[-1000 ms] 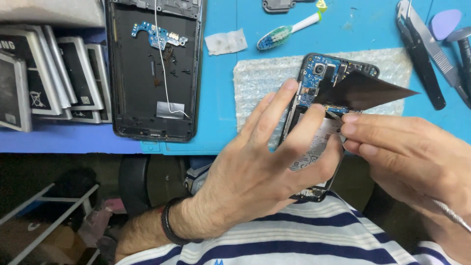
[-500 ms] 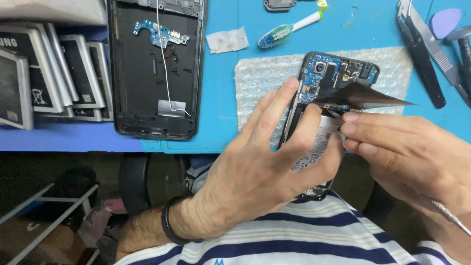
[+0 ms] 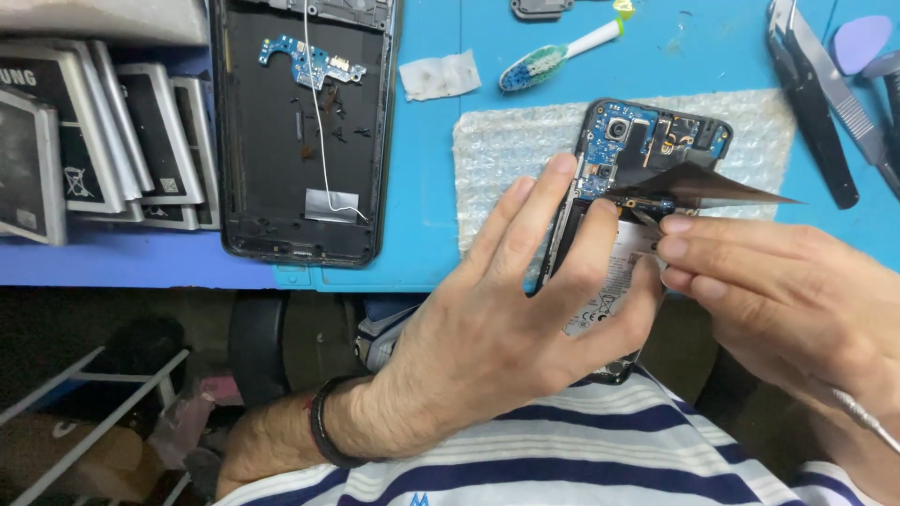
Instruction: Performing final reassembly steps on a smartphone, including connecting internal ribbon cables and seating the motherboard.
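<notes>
An opened black phone [image 3: 647,141] with a blue circuit board and a pale battery [image 3: 614,281] lies half on a bubble-wrap sheet [image 3: 511,150] at the blue mat's front edge. My left hand [image 3: 511,319] cups the phone's lower half, fingers spread over its left side and thumb on the battery. My right hand [image 3: 778,290] pinches a thin dark film [image 3: 698,185] that is lifted off the phone's middle and points right. The phone's lower end is hidden behind my left hand.
A stripped black phone frame [image 3: 305,131] with a small blue board lies at the left. Several batteries [image 3: 94,141] stand stacked at the far left. A toothbrush [image 3: 553,58], a white scrap [image 3: 439,75], tweezers [image 3: 825,94] and a purple pick [image 3: 861,42] lie on the mat.
The dark film has been lowered a little and lies flatter over the phone. Both hands keep their hold and have barely shifted.
</notes>
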